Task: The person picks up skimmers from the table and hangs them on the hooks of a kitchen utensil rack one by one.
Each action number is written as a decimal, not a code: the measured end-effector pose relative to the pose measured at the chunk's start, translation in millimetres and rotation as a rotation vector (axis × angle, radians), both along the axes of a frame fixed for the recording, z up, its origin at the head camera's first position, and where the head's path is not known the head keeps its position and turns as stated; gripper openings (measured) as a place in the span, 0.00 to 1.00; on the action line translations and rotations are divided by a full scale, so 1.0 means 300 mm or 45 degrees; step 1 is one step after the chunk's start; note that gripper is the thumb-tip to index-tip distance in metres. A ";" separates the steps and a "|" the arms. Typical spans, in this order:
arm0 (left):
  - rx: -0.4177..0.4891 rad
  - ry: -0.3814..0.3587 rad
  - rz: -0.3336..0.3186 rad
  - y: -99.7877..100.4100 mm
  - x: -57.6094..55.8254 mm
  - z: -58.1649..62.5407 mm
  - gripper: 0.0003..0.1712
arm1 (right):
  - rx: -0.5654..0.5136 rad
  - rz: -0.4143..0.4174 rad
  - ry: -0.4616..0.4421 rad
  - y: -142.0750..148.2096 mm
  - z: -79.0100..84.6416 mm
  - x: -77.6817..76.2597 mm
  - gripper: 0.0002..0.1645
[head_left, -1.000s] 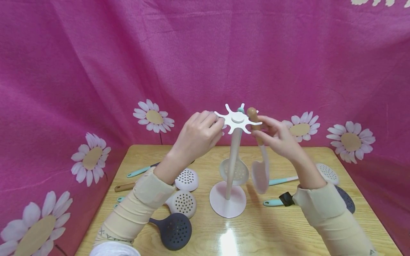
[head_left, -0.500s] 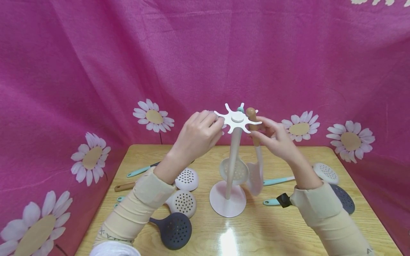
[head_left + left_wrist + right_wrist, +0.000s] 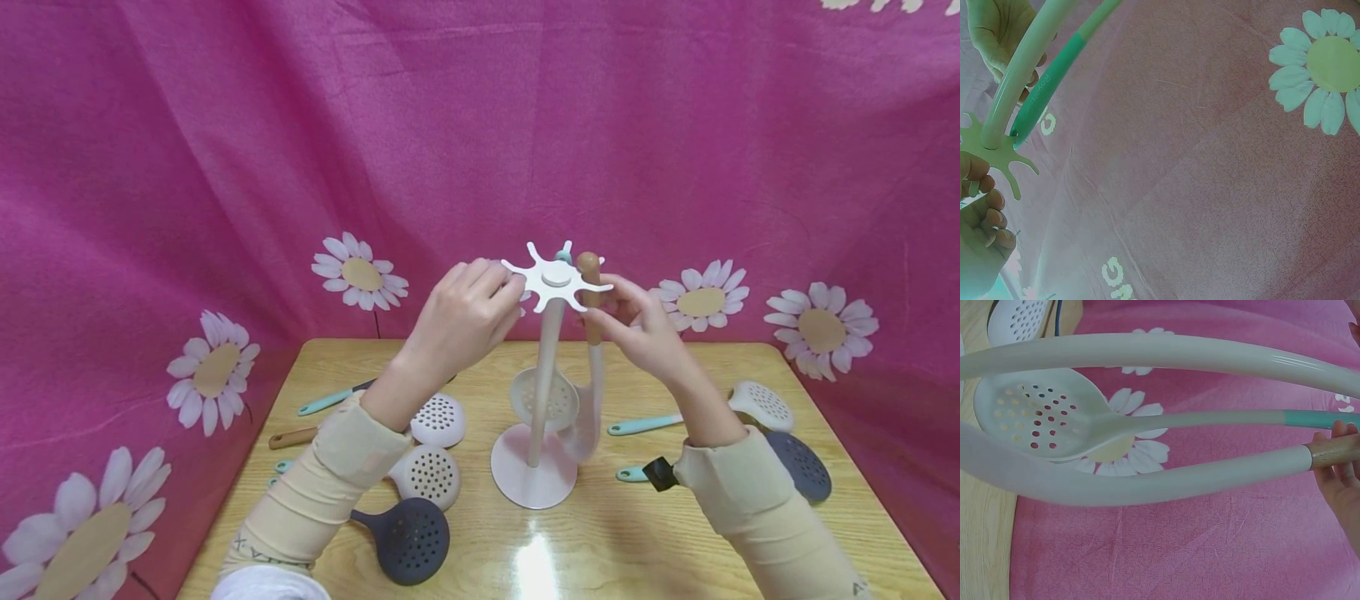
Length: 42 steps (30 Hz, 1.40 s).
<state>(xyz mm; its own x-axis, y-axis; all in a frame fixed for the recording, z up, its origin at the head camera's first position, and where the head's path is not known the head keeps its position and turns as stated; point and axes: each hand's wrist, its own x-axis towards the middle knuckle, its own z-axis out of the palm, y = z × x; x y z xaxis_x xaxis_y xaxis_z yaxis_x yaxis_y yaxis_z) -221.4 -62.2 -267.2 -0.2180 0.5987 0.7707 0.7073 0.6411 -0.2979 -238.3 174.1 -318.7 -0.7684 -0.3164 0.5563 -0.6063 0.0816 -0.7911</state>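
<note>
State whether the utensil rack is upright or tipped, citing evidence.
Upright: the utensil rack has its round base flat on the table, its pole rising to the hooked top.

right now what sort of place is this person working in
Probably a staged tabletop set-up, not a working kitchen: flowered pink cloth surrounds a wooden table, where kitchen utensils lie on both sides of a white stand.

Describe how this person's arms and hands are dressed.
Both hands, left and right, are gloveless. The left sleeve and right sleeve are beige with broad cuffs. Dark markings cross the left one, above white fabric. A small black block shows beside the right cuff.
</note>
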 end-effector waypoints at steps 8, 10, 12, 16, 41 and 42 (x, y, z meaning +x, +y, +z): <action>-0.001 -0.008 0.002 0.000 -0.001 -0.002 0.04 | -0.080 0.033 0.020 -0.010 -0.011 0.000 0.29; 0.001 -0.008 0.002 0.000 0.000 -0.002 0.03 | -0.081 0.018 0.011 -0.012 -0.012 0.002 0.28; 0.000 -0.007 0.002 0.000 0.001 -0.001 0.03 | -0.078 0.000 -0.004 -0.013 -0.013 0.004 0.28; 0.003 -0.005 0.000 0.000 0.002 0.000 0.03 | -0.075 -0.019 -0.016 -0.015 -0.017 0.006 0.26; -0.001 0.003 0.004 -0.001 -0.001 -0.001 0.03 | 0.031 -0.076 0.026 -0.013 -0.006 0.008 0.20; -0.001 0.008 0.004 0.000 -0.001 -0.001 0.04 | 0.041 -0.084 0.026 -0.012 -0.006 0.008 0.20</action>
<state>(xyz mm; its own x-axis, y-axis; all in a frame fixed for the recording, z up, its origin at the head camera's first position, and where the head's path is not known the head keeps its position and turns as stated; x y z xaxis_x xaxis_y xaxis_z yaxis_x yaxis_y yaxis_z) -221.7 -62.3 -267.4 -0.2154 0.5986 0.7716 0.7035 0.6431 -0.3026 -235.9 170.4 -320.7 -0.7769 -0.2834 0.5622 -0.6145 0.1470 -0.7751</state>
